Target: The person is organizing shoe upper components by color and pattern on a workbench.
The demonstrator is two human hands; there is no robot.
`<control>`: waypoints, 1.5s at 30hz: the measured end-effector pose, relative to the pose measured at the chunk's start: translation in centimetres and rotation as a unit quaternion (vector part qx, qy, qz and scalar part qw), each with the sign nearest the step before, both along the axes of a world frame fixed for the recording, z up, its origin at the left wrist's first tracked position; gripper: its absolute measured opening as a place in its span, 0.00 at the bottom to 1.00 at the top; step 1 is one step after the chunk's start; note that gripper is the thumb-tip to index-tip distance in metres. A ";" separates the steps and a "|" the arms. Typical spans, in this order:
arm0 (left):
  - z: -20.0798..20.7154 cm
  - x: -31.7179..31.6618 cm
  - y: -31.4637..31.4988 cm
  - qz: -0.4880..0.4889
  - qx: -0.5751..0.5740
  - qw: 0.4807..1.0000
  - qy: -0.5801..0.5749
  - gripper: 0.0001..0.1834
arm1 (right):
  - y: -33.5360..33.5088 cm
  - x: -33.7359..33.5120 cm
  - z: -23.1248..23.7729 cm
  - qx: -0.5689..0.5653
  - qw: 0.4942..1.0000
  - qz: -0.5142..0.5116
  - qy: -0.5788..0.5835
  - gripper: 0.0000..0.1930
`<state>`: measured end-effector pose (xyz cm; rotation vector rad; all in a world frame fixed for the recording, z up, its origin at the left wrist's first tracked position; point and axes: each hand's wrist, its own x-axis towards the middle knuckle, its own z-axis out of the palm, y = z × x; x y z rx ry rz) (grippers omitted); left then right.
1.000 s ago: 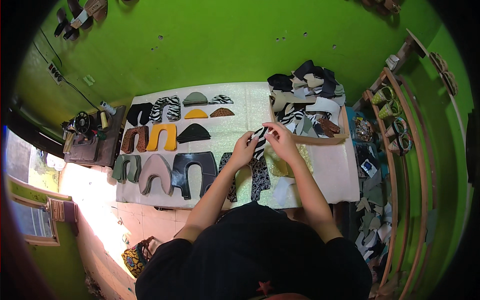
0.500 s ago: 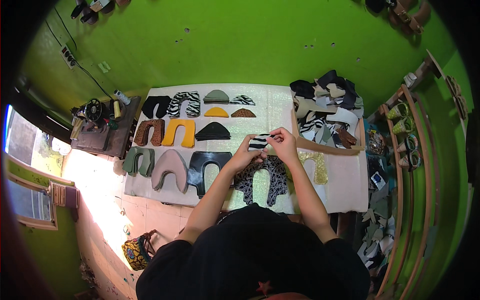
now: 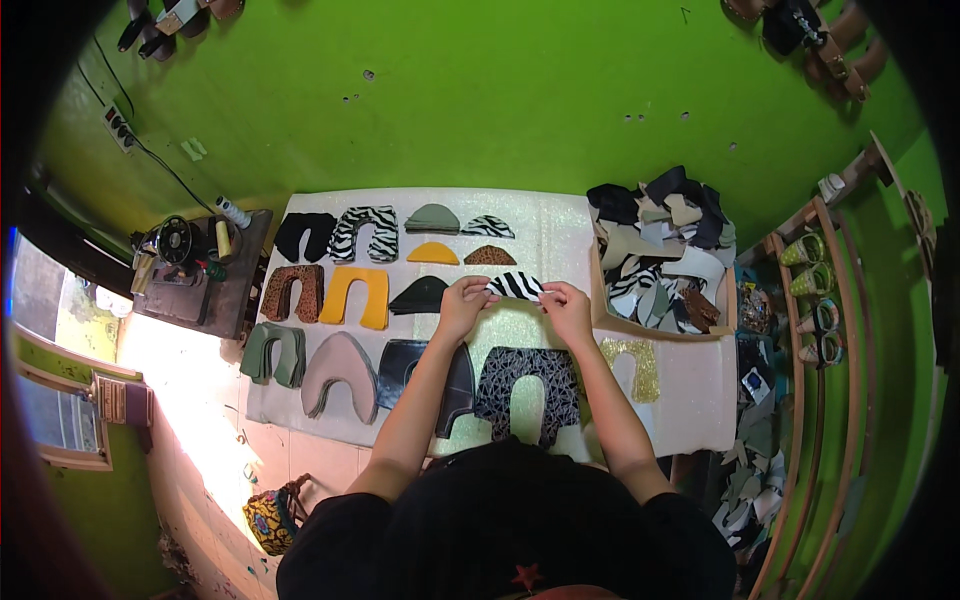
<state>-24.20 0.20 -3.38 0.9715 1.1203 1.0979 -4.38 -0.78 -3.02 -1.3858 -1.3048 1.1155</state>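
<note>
Between my two hands a zebra-striped half-moon piece is stretched out flat above the table. My left hand pinches its left end, and my right hand pinches its right end. Beyond it lie smaller half-moon pieces: a zebra one, a brown spotted one, a yellow one and a grey-green stack. A black half-moon stack is beside my left hand. Nearer my body rests a black-and-grey patterned U-shaped piece.
More U-shaped stacks, such as a yellow one and a mauve one, cover the table's left side. A box of scraps stands at right, before a wooden rack. A sewing machine is at left.
My hands have moved apart, and the zebra piece, bunched between them before, is now spread out to its full width. The whole view has shifted slightly.
</note>
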 end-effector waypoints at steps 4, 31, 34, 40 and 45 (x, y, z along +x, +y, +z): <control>0.5 0.2 2.8 0.028 0.022 0.998 0.057 0.12 | 2.7 -0.1 -1.1 -0.018 0.999 -0.011 -0.025 0.07; -6.0 -2.4 12.4 0.044 0.055 0.991 0.111 0.22 | 18.1 -6.9 -6.3 -0.057 0.943 -0.089 -0.315 0.09; -5.8 -1.5 11.8 0.031 0.073 0.991 0.108 0.21 | 16.9 -6.6 -6.1 -0.015 0.939 -0.075 -0.336 0.11; -4.0 1.5 9.2 0.002 0.076 0.995 0.070 0.17 | 11.4 -4.1 -3.6 0.093 0.960 -0.060 -0.257 0.09; -3.5 5.1 5.8 -0.042 0.165 0.966 0.195 0.17 | 4.4 -0.2 2.4 0.108 0.973 -0.092 -0.180 0.07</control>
